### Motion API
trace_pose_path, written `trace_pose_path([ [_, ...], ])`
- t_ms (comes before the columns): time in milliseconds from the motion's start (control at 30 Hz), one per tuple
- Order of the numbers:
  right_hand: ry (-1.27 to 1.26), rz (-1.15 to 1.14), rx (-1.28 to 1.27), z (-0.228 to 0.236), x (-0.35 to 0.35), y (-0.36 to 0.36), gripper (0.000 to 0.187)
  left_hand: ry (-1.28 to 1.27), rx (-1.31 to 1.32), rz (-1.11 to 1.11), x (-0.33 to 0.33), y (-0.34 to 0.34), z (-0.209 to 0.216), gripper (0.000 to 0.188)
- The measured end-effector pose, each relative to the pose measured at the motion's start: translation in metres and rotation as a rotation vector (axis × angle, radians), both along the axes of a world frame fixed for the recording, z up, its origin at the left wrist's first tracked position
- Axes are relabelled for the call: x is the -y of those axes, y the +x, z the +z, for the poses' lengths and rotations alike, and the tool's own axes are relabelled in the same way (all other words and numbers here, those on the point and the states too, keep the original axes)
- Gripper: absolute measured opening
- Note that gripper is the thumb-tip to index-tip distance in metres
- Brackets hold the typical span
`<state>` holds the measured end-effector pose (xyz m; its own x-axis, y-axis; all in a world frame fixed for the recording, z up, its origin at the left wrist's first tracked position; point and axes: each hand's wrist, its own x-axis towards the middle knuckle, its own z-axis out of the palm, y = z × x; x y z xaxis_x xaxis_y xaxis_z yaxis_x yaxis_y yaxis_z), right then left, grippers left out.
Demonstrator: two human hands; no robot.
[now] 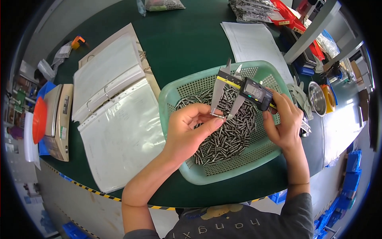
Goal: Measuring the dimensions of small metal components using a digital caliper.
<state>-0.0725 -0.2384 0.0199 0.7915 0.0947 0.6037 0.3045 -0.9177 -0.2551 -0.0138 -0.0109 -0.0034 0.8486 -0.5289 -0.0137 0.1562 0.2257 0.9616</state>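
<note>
Over a green plastic basket (191, 175), my right hand (284, 121) grips a digital caliper (254, 91) by its slider end. The caliper's jaws point down and to the left, spread apart. Between my left hand's (189, 129) thumb and fingers is a small metal pin (217, 116), held at the tips of the jaws. Whether both jaws touch the pin I cannot tell. Many similar metal pins (227, 139) lie heaped in the basket beneath my hands.
An open ring binder (119, 131) with plastic sleeves lies left of the basket, beside a weighing scale (59, 123) with a red tray (39, 119). Paper sheets (254, 47) lie behind the basket. Bagged parts (252, 10) sit at the back; a metal bowl (316, 99) and gloves (300, 97) are right.
</note>
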Motion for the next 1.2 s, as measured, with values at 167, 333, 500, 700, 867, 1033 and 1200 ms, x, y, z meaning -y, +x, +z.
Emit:
trace_pose_path([
  [167,0.032,0.0,-0.011,-0.0004,-0.0019,-0.0007,0.035,-0.04,-0.014,0.018,-0.0031,-0.0015,-0.0005,0.015],
  [333,0.041,0.006,0.007,0.001,-0.0013,0.0016,0.034,-0.049,-0.004,-0.004,-0.0035,0.0019,0.0004,0.015],
  [500,0.025,0.014,0.012,0.0003,-0.001,0.0038,0.034,-0.055,0.002,0.013,-0.0035,0.0021,-0.0016,0.016],
  [700,0.052,-0.002,-0.015,0.001,-0.0005,0.0015,0.032,-0.063,0.018,-0.004,-0.0041,0.0015,-0.0017,0.018],
  [867,0.038,0.023,-0.005,0.0007,0.0017,0.0032,0.031,-0.052,0.039,0.009,-0.0035,0.0013,-0.0026,0.016],
  [1033,0.005,0.018,-0.043,0.0023,0.0011,0.0018,0.03,0.016,0.044,0.018,-0.0029,0.0003,0.0016,0.015],
  [1200,-0.013,0.004,-0.044,0.0024,0.0026,0.0025,0.03,0.048,0.027,0.037,-0.0035,-0.0007,0.004,0.014],
])
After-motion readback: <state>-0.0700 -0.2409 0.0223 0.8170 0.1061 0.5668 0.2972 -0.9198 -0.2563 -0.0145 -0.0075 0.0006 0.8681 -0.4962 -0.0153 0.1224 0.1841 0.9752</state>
